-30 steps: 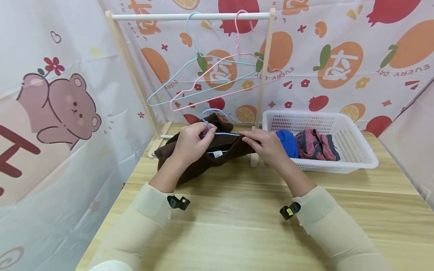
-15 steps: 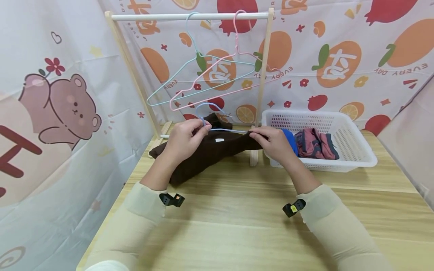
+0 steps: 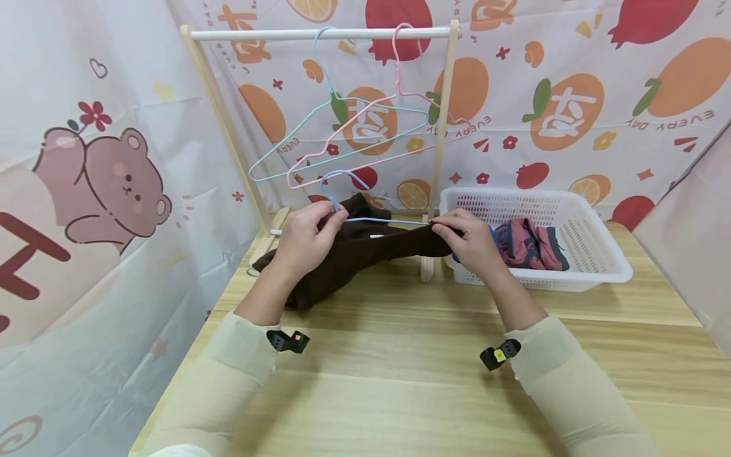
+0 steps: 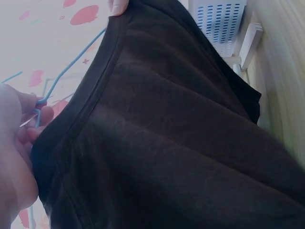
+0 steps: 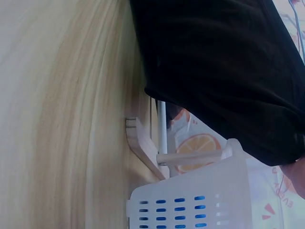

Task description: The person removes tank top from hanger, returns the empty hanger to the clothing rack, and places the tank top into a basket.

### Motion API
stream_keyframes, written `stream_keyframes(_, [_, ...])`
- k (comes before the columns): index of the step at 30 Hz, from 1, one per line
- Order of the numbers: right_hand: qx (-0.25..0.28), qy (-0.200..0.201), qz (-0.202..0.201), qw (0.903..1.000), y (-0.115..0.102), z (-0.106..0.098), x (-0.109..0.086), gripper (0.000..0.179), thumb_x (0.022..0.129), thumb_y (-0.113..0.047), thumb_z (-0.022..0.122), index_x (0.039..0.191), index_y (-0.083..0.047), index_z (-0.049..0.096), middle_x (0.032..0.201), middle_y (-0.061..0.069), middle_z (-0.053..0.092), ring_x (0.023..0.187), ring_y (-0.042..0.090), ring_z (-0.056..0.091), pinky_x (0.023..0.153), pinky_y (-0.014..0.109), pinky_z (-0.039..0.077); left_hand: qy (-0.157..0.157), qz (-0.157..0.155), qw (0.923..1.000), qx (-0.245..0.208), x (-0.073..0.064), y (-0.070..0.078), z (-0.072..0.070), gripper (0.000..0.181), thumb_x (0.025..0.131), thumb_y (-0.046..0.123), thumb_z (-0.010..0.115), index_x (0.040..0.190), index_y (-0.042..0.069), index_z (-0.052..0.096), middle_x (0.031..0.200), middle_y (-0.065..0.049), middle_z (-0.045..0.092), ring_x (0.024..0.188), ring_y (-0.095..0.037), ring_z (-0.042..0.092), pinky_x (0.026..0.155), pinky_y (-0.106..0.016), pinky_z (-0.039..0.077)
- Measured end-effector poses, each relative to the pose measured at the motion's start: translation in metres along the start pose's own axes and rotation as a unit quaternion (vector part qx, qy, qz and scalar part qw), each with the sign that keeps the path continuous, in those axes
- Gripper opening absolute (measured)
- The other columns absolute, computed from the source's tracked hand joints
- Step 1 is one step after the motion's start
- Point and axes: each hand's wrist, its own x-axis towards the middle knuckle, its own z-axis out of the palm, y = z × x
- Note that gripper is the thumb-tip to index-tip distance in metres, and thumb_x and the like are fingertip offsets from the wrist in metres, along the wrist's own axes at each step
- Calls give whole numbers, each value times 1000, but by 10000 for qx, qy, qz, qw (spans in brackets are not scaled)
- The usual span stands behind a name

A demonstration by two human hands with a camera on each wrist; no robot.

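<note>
A blue wire hanger stands hook up above the table, its neck pinched by my left hand. One hanger arm runs right, along the neckline of a dark brown garment, which covers the hanger's lower part. My right hand pinches the garment's edge close to the end of that arm. In the left wrist view the brown cloth hangs stretched between both hands, with the blue wire outside its edge. Only a bit of the right fingers shows in the right wrist view, at the cloth's corner.
Behind stands a wooden rack with a mint hanger and a pink hanger on its white rail. To the right, a white basket holds a folded red and grey garment and something blue, partly hidden by my right hand.
My right hand has moved right, drawing the garment's edge along the hanger arm. My left hand has shifted slightly left with the hanger. The neck opening looks narrower and the tag less visible.
</note>
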Motion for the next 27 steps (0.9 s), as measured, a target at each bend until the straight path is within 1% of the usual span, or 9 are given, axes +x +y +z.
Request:
stream_keyframes(3, [132, 71, 43, 9999, 1, 0, -2, 21, 94, -24, 67, 107, -10, 76, 103, 3, 67, 99, 17, 60, 82, 24, 47, 81, 38, 10000, -11, 0, 1, -2, 16, 96, 17, 64, 84, 7, 69, 84, -7, 69, 71, -16, 58, 63, -29, 43])
stream_keyframes(7, [247, 265, -5, 9993, 2, 0, -3, 20, 93, -21, 69, 106, -8, 76, 102, 5, 68, 99, 18, 61, 83, 24, 47, 178, 52, 9998, 53, 0, 2, -5, 16, 96, 16, 63, 84, 6, 68, 86, -8, 70, 74, -18, 61, 64, -31, 45])
stream_keyframes(11, [275, 488, -17, 9984, 2, 0, -4, 19, 92, -19, 70, 105, -7, 77, 101, 5, 71, 100, 18, 63, 84, 19, 48, 350, 98, 9992, 155, 2, 1, -7, 16, 96, 16, 63, 85, 6, 68, 83, -9, 70, 70, -19, 61, 61, -32, 44])
stream_keyframes(14, [348, 564, 18, 9978, 2, 0, -5, 19, 92, -20, 70, 105, -8, 77, 101, 5, 73, 102, 18, 64, 84, 14, 47, 406, 63, 9991, 126, 3, 0, -9, 17, 96, 17, 63, 84, 5, 67, 81, -9, 69, 68, -18, 57, 59, -30, 40])
stream_keyframes(17, [343, 610, 46, 9975, 3, 1, -5, 20, 92, -22, 70, 105, -10, 77, 101, 6, 74, 99, 18, 66, 84, 12, 48, 389, 39, 9992, 72, 4, -2, -11, 17, 95, 16, 64, 83, 5, 67, 79, -10, 67, 66, -17, 53, 58, -28, 37])
stream_keyframes(19, [241, 671, 46, 9974, 4, 1, -6, 20, 92, -23, 70, 105, -10, 77, 101, 6, 74, 98, 19, 68, 84, 13, 48, 360, 50, 9993, 49, 5, -4, -13, 16, 94, 15, 65, 82, 4, 67, 77, -9, 67, 64, -16, 50, 57, -26, 35])
stream_keyframes(23, [148, 894, 30, 9959, 6, 1, -8, 21, 91, -23, 72, 105, -8, 77, 104, 8, 75, 101, 20, 70, 86, 13, 49, 258, 152, 9996, 1, 6, -6, -15, 17, 94, 14, 66, 80, 4, 66, 76, -9, 66, 61, -14, 45, 54, -24, 31])
stream_keyframes(25, [226, 1011, 87, 9946, 7, 1, -8, 22, 90, -22, 72, 105, -8, 77, 105, 9, 75, 102, 18, 69, 85, 12, 49, 229, 195, 9995, -16, 7, -6, -15, 17, 94, 14, 66, 80, 3, 66, 76, -9, 67, 60, -14, 44, 54, -23, 30])
stream_keyframes(27, [397, 1097, 212, 9929, 8, 2, -8, 22, 90, -22, 72, 106, -7, 77, 105, 10, 75, 99, 13, 69, 82, 12, 50, 251, 225, 9994, -34, 7, -7, -15, 17, 93, 13, 66, 80, 3, 66, 77, -9, 68, 60, -14, 45, 54, -22, 30])
